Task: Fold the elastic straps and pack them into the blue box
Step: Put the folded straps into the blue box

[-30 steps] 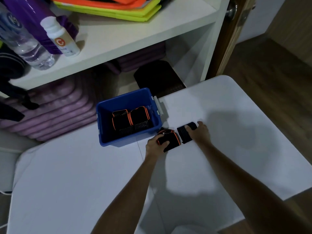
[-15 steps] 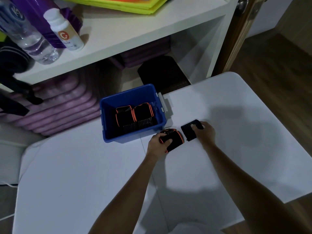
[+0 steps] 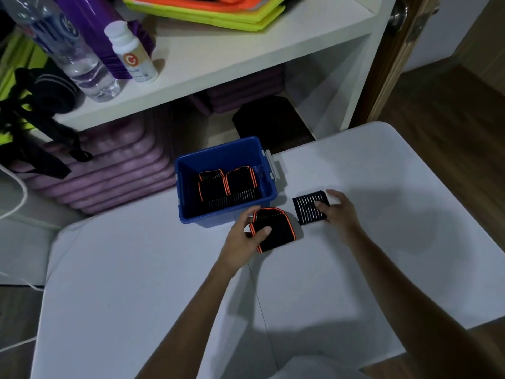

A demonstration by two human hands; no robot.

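Currently: left hand (image 3: 243, 236) grips orange-edged folded strap (image 3: 274, 228) beside blue box (image 3: 191, 187); right hand (image 3: 340, 212), fingers relaxed, presses striped strap (image 3: 307, 206). Risk: released elastic likely springs unfolded.

White shelf unit (image 3: 246, 58), wood floor (image 3: 451, 127)

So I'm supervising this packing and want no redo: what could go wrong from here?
The left hand grips the orange-trimmed strap by one edge only, so its fold may spring open when lifted. The right hand merely rests its fingers on the striped strap, which could unroll. The blue box already holds straps, so pushing more in might disturb them.
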